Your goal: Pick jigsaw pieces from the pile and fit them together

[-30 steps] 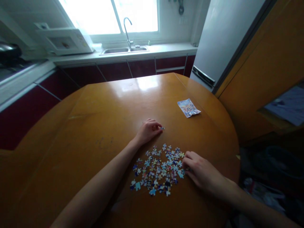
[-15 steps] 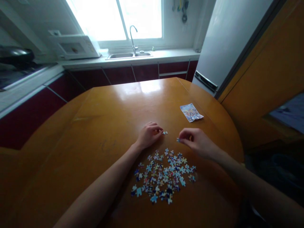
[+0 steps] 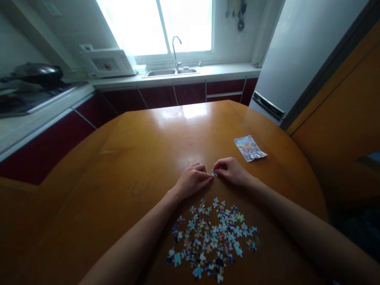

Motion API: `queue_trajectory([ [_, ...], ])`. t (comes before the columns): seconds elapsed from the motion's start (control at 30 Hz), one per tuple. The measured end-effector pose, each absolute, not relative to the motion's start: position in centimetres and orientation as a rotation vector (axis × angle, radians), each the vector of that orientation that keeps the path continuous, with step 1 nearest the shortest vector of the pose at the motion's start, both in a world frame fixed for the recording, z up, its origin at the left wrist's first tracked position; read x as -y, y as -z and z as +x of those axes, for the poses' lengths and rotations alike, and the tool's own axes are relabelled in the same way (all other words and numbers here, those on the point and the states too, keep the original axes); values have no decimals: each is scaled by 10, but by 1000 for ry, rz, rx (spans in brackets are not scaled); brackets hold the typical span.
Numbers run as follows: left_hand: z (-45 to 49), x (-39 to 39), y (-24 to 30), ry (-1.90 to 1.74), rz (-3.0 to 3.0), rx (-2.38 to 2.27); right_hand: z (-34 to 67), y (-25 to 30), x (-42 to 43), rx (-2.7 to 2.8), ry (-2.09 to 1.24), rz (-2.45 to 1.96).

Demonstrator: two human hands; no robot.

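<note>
Both hands meet knuckle to knuckle on the round wooden worktop (image 3: 139, 158), fingertips pointed at each other. Left hand (image 3: 192, 181) lies palm down, fingers curled in and drawn together at the tips, pinching at the small puzzle pieces (image 3: 213, 173) that sit between the two hands. Right hand (image 3: 232, 171) mirrors it, fingers bunched and closed on the same pieces from the other side; thumb and forefinger tips of each hand touch the pieces, which rest on or just above the worktop, too small to tell which. How many pieces are in the pinch cannot be told. Nearer the body than both hands, a loose scatter of puzzle pieces (image 3: 213, 237) lies spread flat on the worktop, mostly blue, white and mixed colours, apart from the hands. Beyond the right hand and off to its outer side lies a small printed picture card (image 3: 249, 148), flat, well apart from the scatter. Both forearms rest bare along the worktop either side of the scatter.
</note>
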State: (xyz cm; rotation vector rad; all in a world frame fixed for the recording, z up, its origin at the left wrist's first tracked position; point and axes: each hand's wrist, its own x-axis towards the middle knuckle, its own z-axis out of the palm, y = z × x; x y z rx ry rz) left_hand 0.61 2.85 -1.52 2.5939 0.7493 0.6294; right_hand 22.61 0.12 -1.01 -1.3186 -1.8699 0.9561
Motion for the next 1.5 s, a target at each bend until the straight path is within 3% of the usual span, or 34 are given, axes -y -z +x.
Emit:
queue_trajectory([
  [0.67, 7, -28, 15, -590, 2599, -801, 223, 17, -6, 2005, -710, -1388],
  [1.5, 9, -28, 16, -653, 2531, -721, 229, 23, -10, 1929, -792, -1314],
])
